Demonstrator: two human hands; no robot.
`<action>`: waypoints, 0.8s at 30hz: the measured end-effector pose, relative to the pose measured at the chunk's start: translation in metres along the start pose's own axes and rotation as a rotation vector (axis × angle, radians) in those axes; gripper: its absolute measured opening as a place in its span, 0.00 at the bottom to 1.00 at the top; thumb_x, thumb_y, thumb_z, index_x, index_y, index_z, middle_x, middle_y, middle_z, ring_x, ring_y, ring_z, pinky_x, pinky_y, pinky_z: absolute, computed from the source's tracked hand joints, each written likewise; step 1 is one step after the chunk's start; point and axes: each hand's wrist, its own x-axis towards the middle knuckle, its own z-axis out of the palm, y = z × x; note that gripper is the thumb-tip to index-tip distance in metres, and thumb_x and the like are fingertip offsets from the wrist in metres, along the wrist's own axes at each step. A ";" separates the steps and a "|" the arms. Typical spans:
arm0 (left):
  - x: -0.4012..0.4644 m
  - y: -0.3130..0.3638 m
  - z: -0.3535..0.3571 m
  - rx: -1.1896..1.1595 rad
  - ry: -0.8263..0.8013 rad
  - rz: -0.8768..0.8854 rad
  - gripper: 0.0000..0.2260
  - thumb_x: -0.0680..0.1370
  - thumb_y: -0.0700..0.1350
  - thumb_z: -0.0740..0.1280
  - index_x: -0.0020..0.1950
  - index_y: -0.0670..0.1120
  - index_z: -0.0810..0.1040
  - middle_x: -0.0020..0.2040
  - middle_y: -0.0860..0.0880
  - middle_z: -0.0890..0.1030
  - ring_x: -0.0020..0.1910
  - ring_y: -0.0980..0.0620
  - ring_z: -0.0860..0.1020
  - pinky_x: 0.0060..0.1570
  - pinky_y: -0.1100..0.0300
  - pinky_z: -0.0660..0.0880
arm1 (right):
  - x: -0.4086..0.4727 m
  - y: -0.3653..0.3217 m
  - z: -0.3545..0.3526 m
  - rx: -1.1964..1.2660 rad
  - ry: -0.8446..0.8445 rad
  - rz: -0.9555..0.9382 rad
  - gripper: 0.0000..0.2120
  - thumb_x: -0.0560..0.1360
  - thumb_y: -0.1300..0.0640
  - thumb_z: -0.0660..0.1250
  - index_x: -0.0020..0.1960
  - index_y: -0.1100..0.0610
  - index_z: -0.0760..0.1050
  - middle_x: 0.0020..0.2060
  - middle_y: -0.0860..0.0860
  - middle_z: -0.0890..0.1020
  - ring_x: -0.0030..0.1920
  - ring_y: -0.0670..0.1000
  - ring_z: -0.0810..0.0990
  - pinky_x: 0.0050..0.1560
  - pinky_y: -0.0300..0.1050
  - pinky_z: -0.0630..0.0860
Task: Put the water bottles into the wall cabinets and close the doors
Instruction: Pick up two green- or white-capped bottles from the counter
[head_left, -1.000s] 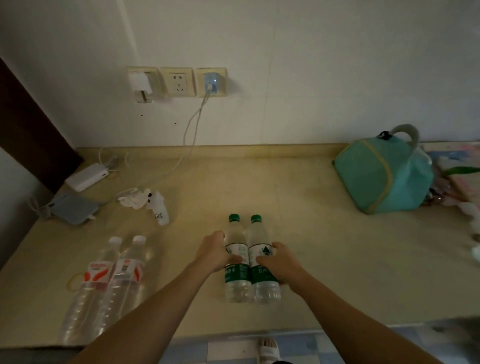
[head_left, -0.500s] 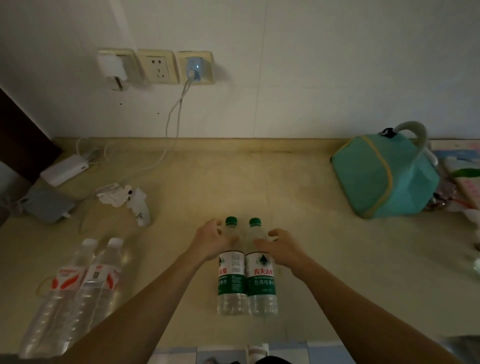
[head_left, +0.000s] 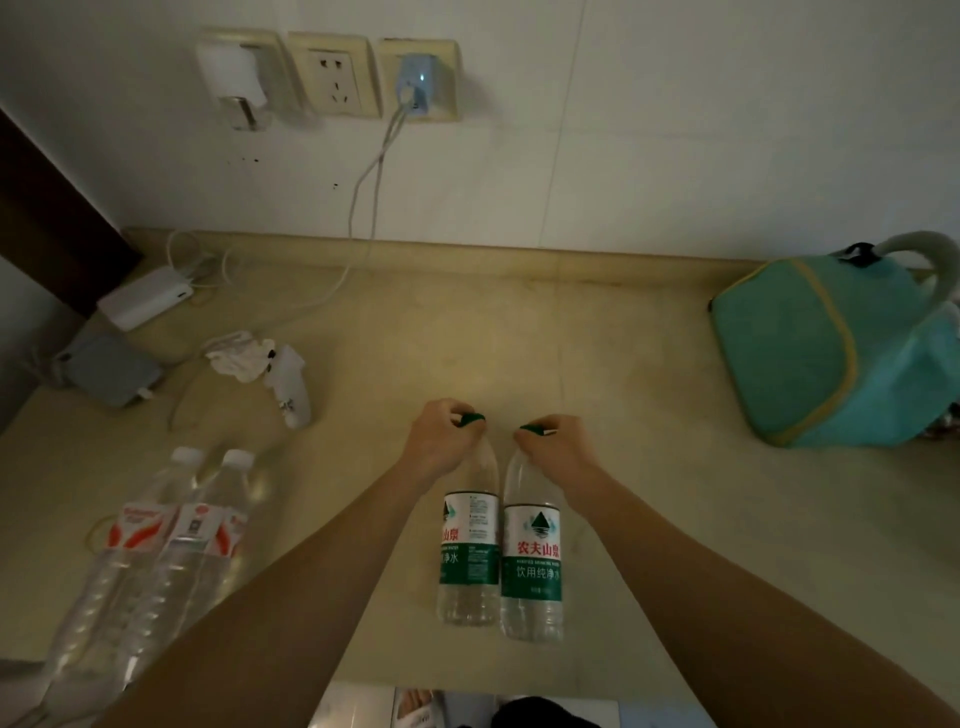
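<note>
My left hand and right hand each pinch a green cap, gripping the two bottles upright, side by side on the desk, by the neck to lift both together.

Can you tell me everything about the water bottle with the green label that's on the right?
The right green-label bottle is clear plastic, seemingly full of water, with a dark green cap and a white-and-green label carrying red Chinese characters and a small mountain logo. It stands upright on the beige counter, near the front edge, close against its twin, the left green-label bottle. The right hand pinches its cap and neck from above with curled fingers.
</note>
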 end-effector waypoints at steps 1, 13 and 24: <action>-0.001 0.002 -0.005 -0.036 0.000 0.010 0.13 0.78 0.46 0.71 0.61 0.44 0.81 0.53 0.46 0.83 0.51 0.48 0.81 0.53 0.52 0.80 | -0.002 -0.003 -0.005 0.026 0.014 -0.008 0.08 0.74 0.55 0.74 0.51 0.56 0.83 0.44 0.53 0.85 0.42 0.51 0.82 0.47 0.50 0.81; -0.034 0.048 -0.077 -0.127 0.060 0.478 0.16 0.77 0.41 0.72 0.63 0.52 0.80 0.55 0.59 0.82 0.53 0.66 0.80 0.52 0.75 0.73 | -0.063 -0.059 -0.062 0.295 0.171 -0.413 0.15 0.69 0.56 0.79 0.52 0.43 0.81 0.44 0.40 0.85 0.47 0.40 0.83 0.45 0.32 0.77; -0.076 0.022 -0.089 -0.053 -0.049 0.716 0.19 0.76 0.35 0.72 0.66 0.50 0.79 0.59 0.55 0.79 0.60 0.59 0.78 0.61 0.67 0.74 | -0.092 -0.040 -0.059 0.117 0.185 -0.606 0.17 0.71 0.56 0.78 0.57 0.47 0.81 0.49 0.39 0.84 0.52 0.40 0.82 0.57 0.41 0.79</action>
